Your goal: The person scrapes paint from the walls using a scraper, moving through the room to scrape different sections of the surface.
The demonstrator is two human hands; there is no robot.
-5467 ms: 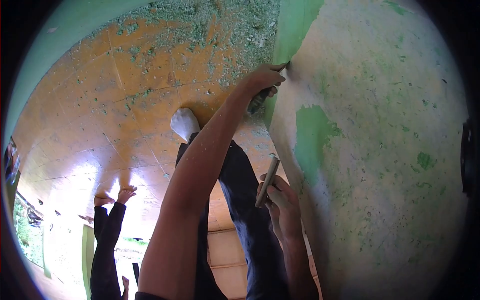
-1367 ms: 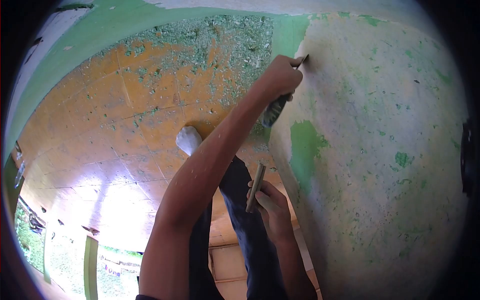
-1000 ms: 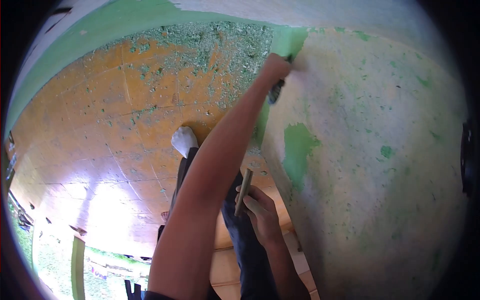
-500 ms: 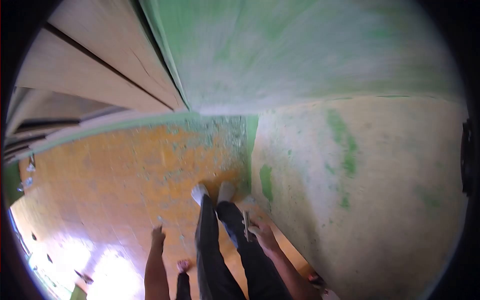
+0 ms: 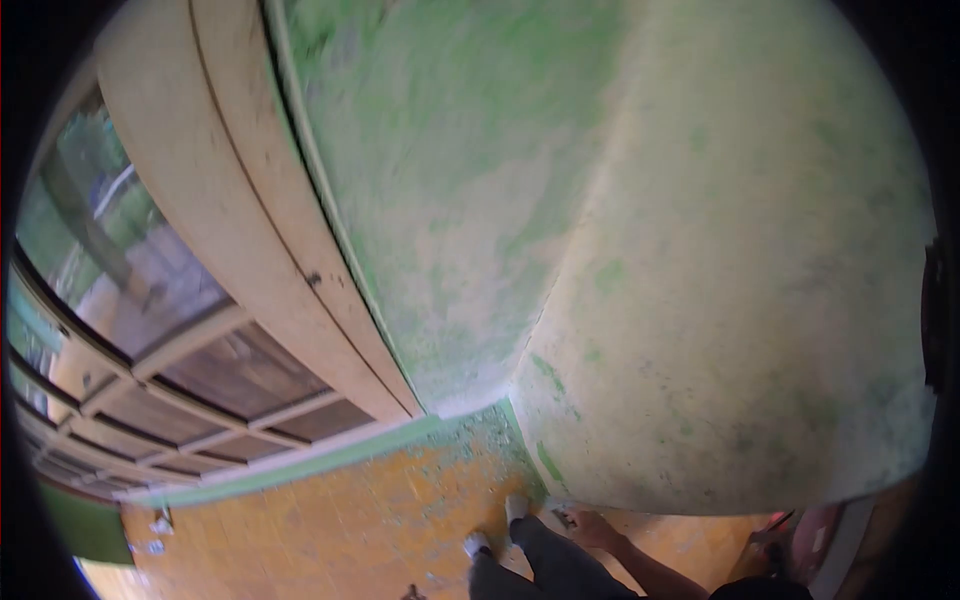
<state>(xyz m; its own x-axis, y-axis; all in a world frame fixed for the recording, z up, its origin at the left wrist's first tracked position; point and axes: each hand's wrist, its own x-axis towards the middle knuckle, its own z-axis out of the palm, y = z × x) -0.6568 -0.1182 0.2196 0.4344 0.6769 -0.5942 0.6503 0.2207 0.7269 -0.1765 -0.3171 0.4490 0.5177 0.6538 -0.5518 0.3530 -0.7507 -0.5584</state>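
My right hand (image 5: pixel 596 531) is low in the head view, just in front of the pale wall's bottom edge. Its fingers are wrapped round a paint scraper (image 5: pixel 563 518), a narrow metal tool that shows only in part. Of my left hand (image 5: pixel 412 594), only a small dark bit shows at the bottom edge, and its fingers cannot be made out. The wall (image 5: pixel 700 330) beside my right hand is pale and worn, with leftover green patches. A greener wall face (image 5: pixel 450 200) meets it at a corner.
Green paint flakes (image 5: pixel 480 440) litter the orange tiled floor (image 5: pixel 330 520) near the corner. A wooden window frame with glass panes (image 5: pixel 240 370) stands at left. My socked feet (image 5: pixel 516 507) are near the wall. A reddish object (image 5: pixel 815 535) lies at lower right.
The view has tilted up and turned, so more wall and window show. My hands and legs now sit lower in view; my left hand is nearly out of frame. The scraper stays in my right hand.
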